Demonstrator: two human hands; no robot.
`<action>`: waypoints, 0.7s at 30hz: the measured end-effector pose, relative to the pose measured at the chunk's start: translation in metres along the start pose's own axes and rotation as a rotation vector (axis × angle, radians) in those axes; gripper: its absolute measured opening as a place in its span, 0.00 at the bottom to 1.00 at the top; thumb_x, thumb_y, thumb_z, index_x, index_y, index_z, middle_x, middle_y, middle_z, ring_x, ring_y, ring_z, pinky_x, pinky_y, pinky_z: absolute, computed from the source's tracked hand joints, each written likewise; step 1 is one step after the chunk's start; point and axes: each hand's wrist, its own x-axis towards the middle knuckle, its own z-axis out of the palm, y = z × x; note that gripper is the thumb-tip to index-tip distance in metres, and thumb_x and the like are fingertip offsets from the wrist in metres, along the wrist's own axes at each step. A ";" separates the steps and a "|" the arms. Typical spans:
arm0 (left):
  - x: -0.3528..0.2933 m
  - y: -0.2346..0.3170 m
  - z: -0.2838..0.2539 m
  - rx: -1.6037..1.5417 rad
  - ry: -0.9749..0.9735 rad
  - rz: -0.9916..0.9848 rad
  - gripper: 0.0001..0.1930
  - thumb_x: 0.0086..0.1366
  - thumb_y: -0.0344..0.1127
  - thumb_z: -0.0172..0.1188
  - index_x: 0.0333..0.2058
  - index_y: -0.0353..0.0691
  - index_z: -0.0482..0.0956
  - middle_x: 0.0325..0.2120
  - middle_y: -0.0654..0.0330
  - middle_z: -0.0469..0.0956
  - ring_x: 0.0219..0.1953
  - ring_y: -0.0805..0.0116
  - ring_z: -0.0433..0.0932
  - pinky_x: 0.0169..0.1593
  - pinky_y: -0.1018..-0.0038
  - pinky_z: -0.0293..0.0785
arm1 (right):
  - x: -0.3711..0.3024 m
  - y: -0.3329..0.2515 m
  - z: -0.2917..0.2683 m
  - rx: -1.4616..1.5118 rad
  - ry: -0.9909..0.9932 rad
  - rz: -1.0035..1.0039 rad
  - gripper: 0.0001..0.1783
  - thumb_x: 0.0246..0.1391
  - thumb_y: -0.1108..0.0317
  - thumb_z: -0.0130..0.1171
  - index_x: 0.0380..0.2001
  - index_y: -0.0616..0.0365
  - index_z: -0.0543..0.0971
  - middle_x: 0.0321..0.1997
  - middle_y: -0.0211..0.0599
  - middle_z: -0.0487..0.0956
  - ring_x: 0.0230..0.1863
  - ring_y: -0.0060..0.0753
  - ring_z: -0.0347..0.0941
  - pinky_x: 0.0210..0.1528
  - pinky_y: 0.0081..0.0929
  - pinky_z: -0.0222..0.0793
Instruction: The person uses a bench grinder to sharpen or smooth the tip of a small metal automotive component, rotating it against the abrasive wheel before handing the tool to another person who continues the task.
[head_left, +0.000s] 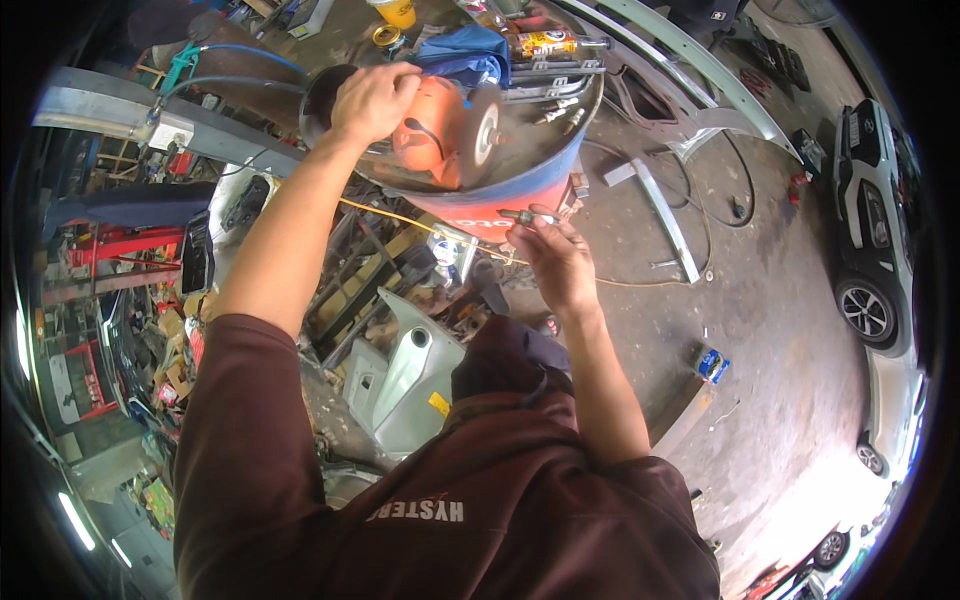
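Observation:
An orange bench grinder (428, 130) sits on a blue and red drum (545, 180) in front of me. My left hand (375, 103) lies on top of its housing, fingers curled over it. On the right side of the grinder is a round wheel (484, 135), its edge blurred. Between the fingertips of my right hand (552, 250) is a spark plug (516, 216), metal end pointing left. It is held in front of the drum, below the wheel and apart from it. Several small white-ended parts (553, 114) lie on the drum top to the right.
A blue cloth (465, 55), a bottle (545, 45) and metal tubes (550, 80) crowd the drum's far side. An orange hose (400, 222) passes in front of the drum. Grey panel (410, 365) and scrap lie below. Right: a metal bar (664, 220), blue can (711, 365), parked car (868, 220).

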 end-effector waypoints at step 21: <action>-0.001 0.001 -0.002 0.045 -0.014 -0.032 0.22 0.69 0.51 0.46 0.50 0.51 0.85 0.48 0.54 0.84 0.51 0.47 0.81 0.58 0.57 0.75 | 0.049 0.041 0.028 -0.273 0.113 -0.136 0.15 0.62 0.76 0.62 0.49 0.76 0.78 0.46 0.50 0.83 0.50 0.40 0.84 0.58 0.30 0.81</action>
